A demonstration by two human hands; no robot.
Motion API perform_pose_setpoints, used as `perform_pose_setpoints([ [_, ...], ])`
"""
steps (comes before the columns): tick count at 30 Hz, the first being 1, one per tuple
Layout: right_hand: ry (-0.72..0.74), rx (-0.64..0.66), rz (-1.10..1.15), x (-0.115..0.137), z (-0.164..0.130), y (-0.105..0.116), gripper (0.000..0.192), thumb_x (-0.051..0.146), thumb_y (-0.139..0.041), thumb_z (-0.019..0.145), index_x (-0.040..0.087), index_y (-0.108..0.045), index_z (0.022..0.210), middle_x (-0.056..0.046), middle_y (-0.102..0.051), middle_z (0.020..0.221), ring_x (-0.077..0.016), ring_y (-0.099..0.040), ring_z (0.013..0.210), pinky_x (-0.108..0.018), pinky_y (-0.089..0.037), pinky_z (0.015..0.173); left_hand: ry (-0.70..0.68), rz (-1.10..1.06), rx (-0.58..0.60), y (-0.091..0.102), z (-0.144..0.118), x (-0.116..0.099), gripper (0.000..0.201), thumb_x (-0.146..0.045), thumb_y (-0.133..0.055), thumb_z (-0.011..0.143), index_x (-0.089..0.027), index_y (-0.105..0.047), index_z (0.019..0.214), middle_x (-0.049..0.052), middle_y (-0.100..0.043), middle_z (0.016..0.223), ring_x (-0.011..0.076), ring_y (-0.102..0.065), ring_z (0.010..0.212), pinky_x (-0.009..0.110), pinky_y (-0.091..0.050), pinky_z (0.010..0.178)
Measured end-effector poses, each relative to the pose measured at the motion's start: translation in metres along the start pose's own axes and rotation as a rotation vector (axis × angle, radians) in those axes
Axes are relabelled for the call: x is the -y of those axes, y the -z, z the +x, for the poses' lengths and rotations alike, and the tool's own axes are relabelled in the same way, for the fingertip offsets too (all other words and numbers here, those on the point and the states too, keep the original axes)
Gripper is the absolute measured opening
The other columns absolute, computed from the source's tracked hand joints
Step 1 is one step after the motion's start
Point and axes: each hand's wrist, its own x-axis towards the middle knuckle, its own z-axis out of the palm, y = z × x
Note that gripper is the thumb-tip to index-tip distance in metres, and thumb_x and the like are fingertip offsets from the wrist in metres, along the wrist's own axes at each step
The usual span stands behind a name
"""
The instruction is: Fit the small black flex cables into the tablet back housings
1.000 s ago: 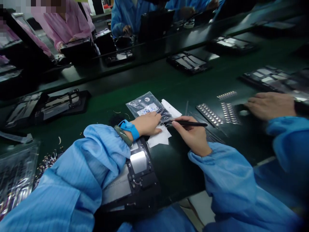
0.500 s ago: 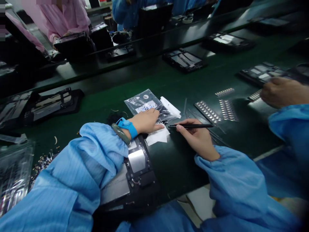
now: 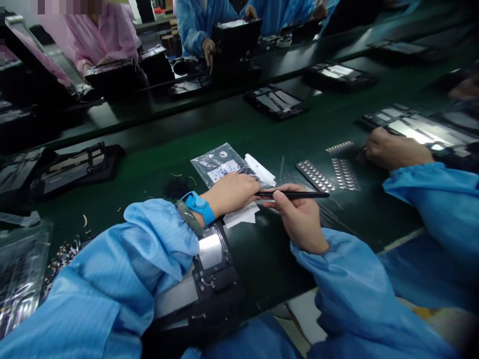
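Note:
My left hand (image 3: 235, 192), with a blue wrist strap (image 3: 202, 205) and a green bangle (image 3: 189, 217), reaches over the edge of a clear plastic bag (image 3: 215, 162). Its fingers are bent together; what they pinch, if anything, is hidden. Between thumb and fingers, my right hand (image 3: 301, 219) grips black tweezers (image 3: 307, 195), held level, their tips meeting my left fingertips. White paper pieces (image 3: 241, 217) lie beneath my left hand. Under my left forearm is a black device housing with silver panels (image 3: 210, 252).
A co-worker's hand (image 3: 396, 149) is at the right, near another device (image 3: 415, 127). Strips of small metal parts (image 3: 315, 175) lie right of the bag. Small loose parts (image 3: 62, 259) and clear bags (image 3: 24, 279) are at left. More devices (image 3: 275, 101) stand along the green bench.
My left fingers and the tweezer tips have come together. My left hand has shifted slightly right, my right hand slightly left. The co-worker's hand has moved left, off a metal strip.

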Motion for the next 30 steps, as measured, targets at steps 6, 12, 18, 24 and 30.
perform_pose_setpoints([
  [6,0.089,-0.077,0.1,0.015,-0.005,-0.009,0.035,0.048,-0.075,0.07,0.024,-0.054,0.085,-0.001,-0.069,0.085,-0.019,-0.07,0.077,-0.032,-0.061,0.065,0.06,-0.022,-0.11,0.012,-0.009,-0.008,0.021,-0.026,-0.048,0.093,-0.013,-0.064,0.097,0.008,-0.068,0.095,0.0203,-0.064,0.091,0.03,-0.049,0.077],
  [12,0.272,0.022,0.315,0.048,-0.026,-0.037,0.013,0.026,-0.068,0.082,0.023,-0.058,0.089,0.0,-0.071,0.085,-0.0184,-0.071,0.078,-0.031,-0.062,0.062,0.121,-0.067,-0.477,0.036,-0.06,-0.034,0.019,-0.026,-0.048,0.094,-0.013,-0.061,0.093,0.006,-0.067,0.086,0.0163,-0.063,0.081,0.028,-0.052,0.072],
  [18,0.357,0.263,0.358,0.06,-0.056,-0.064,0.015,0.015,-0.063,0.085,0.025,-0.061,0.097,0.0,-0.071,0.092,-0.018,-0.071,0.085,-0.033,-0.062,0.072,0.225,-0.036,-0.678,0.044,-0.118,-0.065,0.012,-0.018,-0.05,0.092,-0.012,-0.06,0.089,0.004,-0.067,0.079,0.0135,-0.063,0.074,0.024,-0.053,0.066],
  [24,0.382,0.312,0.328,0.06,-0.074,-0.083,0.017,0.013,-0.064,0.084,0.025,-0.061,0.096,0.0,-0.071,0.092,-0.0176,-0.07,0.089,-0.035,-0.06,0.08,0.249,0.03,-0.773,0.038,-0.148,-0.077,0.012,-0.016,-0.047,0.093,-0.013,-0.058,0.092,0.005,-0.066,0.081,0.014,-0.062,0.077,0.026,-0.053,0.07],
  [30,0.345,0.322,0.314,0.061,-0.086,-0.092,0.016,0.013,-0.065,0.083,0.025,-0.063,0.093,0.001,-0.072,0.09,-0.0173,-0.071,0.086,-0.031,-0.062,0.075,0.271,0.039,-0.799,0.03,-0.164,-0.08,0.011,-0.013,-0.047,0.092,-0.013,-0.057,0.094,0.005,-0.065,0.082,0.0145,-0.061,0.078,0.027,-0.053,0.071],
])
